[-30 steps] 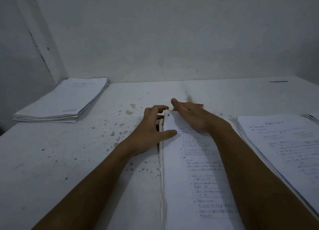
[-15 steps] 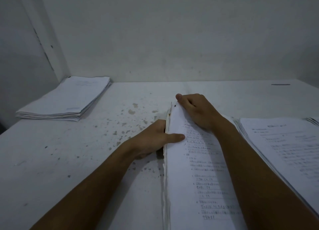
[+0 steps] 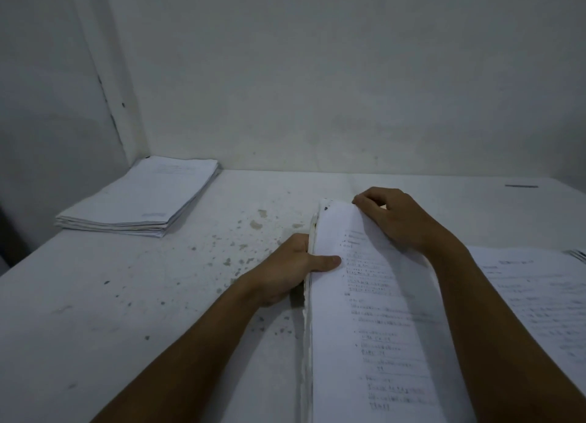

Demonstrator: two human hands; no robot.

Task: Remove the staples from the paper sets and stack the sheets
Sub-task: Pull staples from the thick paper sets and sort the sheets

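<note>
A thick set of printed paper [image 3: 374, 321] stands tilted up off the white table [image 3: 126, 311] in front of me, its left edge raised. My left hand [image 3: 291, 268] grips that left edge, thumb lying on the top sheet and fingers behind the pile. My right hand [image 3: 396, 219] holds the far top edge with curled fingers. Dark staple holes mark the set's top left corner [image 3: 326, 207]. A neat stack of sheets [image 3: 142, 200] lies at the far left corner of the table.
Another spread of printed paper sets [image 3: 536, 295] lies on the table at the right. A dark pen-like object [image 3: 521, 186] rests far right near the wall. The tabletop is speckled with dark spots. Walls close the back and left sides.
The paper set has been lifted and tipped up on its edge. My left hand slid down the left edge; my right hand rose with the top edge. The red item behind it is no longer visible.
</note>
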